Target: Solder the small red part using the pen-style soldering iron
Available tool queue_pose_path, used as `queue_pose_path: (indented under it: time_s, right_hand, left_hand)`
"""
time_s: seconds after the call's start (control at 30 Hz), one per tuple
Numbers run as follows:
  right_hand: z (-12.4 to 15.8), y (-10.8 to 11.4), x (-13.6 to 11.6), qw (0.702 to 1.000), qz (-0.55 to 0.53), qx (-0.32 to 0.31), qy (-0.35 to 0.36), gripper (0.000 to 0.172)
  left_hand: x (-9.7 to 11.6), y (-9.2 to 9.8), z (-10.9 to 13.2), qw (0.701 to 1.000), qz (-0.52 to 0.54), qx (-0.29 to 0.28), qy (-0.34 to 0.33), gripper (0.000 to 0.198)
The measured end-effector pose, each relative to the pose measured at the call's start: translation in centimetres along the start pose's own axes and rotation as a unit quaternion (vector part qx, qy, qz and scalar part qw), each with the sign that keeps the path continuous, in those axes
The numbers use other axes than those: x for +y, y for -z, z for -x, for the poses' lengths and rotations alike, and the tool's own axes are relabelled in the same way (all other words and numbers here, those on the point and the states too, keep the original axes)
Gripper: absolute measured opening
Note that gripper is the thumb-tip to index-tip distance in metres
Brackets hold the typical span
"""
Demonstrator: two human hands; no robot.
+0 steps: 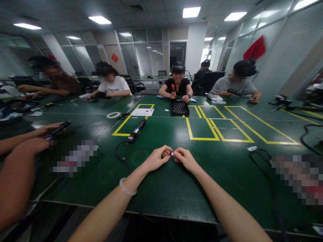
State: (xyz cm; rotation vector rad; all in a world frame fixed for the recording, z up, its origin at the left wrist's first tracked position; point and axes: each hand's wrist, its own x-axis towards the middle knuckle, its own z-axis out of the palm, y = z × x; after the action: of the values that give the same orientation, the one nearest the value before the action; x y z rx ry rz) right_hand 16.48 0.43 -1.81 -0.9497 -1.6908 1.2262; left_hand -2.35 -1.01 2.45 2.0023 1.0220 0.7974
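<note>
My left hand and my right hand meet above the green table, fingertips almost touching. Between them is a tiny white and dark red piece, too small to name. Both hands are closed in a pinch on it; the fingers partly cover it. A pale bangle circles my left wrist. Beyond my left hand lies an electric screwdriver with a black and blue body, its cord running back toward me.
Yellow tape rectangles mark the table. A white paper sheet with small red bits and a white cable coil lie further off. Across, a person works over a black tray. A neighbour's arms reach in at left; a black cable runs at right.
</note>
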Motion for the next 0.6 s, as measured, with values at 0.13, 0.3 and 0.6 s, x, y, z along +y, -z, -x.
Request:
queue_pose_path:
  time_s: [0.13,0.3,0.6]
  right_hand:
    - [0.1,-0.1,-0.2,1.000,-0.023,-0.011,-0.001,0.029]
    - [0.1,-0.3,-0.1,0.996,-0.087,-0.020,0.019,0.030]
    - [0.1,0.2,0.4,0.999,-0.044,-0.018,0.008,0.027]
  left_hand:
    - [0.3,0.1,0.0,0.999,-0.045,0.014,-0.010,0.022]
    - [-0.2,0.1,0.0,0.999,-0.037,0.022,-0.016,0.020]
    - [-2.9,4.4,-1.4,0.980,-0.181,0.084,0.001,0.037]
